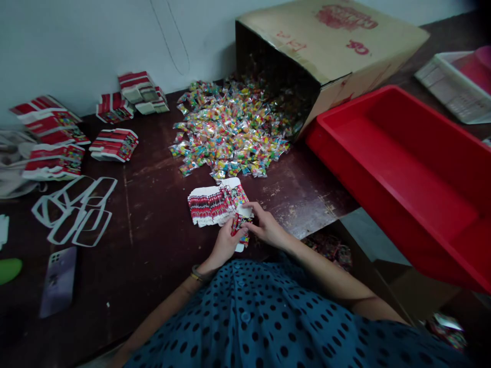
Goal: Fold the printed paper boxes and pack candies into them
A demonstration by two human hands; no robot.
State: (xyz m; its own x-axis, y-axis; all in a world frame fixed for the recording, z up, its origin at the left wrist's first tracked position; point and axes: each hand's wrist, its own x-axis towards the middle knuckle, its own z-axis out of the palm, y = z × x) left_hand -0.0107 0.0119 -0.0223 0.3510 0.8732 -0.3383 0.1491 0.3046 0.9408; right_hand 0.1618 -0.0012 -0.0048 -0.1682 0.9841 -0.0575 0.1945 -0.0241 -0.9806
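Near the table's front edge, my left hand [225,242] grips a small printed carton [240,225], its thumb pressed on the front. On the carton's right side my right hand [264,225] has its fingers closed at the upper part, by a white flap. Just behind lies a fanned row of flattened red-and-white cartons [210,205], overlapping one another. Beyond the row spreads a large heap of small clear packets with colourful candies [233,128].
An open cardboard box [337,41] lies on its side behind the heap. A red tray [406,168] stands right, a white basket [448,87] beyond. At left are carton stacks [115,144], white bands [76,209] and a phone [59,281].
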